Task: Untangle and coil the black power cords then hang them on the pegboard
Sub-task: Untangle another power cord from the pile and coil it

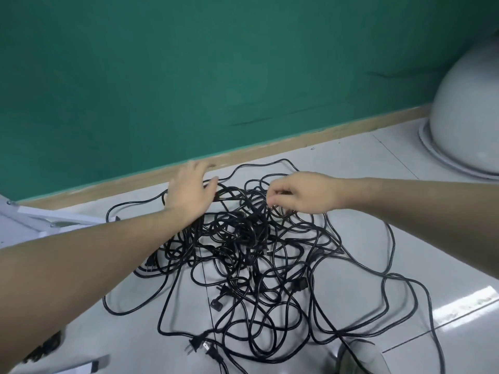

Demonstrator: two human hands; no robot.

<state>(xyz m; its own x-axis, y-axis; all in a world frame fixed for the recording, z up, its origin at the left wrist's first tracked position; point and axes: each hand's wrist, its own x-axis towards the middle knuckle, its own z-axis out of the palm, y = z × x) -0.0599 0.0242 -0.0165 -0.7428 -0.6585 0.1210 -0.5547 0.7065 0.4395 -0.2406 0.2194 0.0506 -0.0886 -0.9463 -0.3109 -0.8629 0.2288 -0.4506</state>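
Two hands over tangled black power cords (pixel 243 255), heaped on white floor tiles (pixel 351 168) beside green wall (pixel 189 63); left hand (pixel 190 194) flat, fingers straight, on far loops. Right hand (pixel 299 194) curled, pinching strands.

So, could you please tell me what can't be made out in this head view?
- Number of cords: the tangled black power cords overlap too densely to count.
- Left hand: motion-blurred fingers; any grip unclear.
- Right hand: curled fingertips hide whether they pinch a strand.
- Pegboard: not in view.
- White dome: cut off by the right edge.
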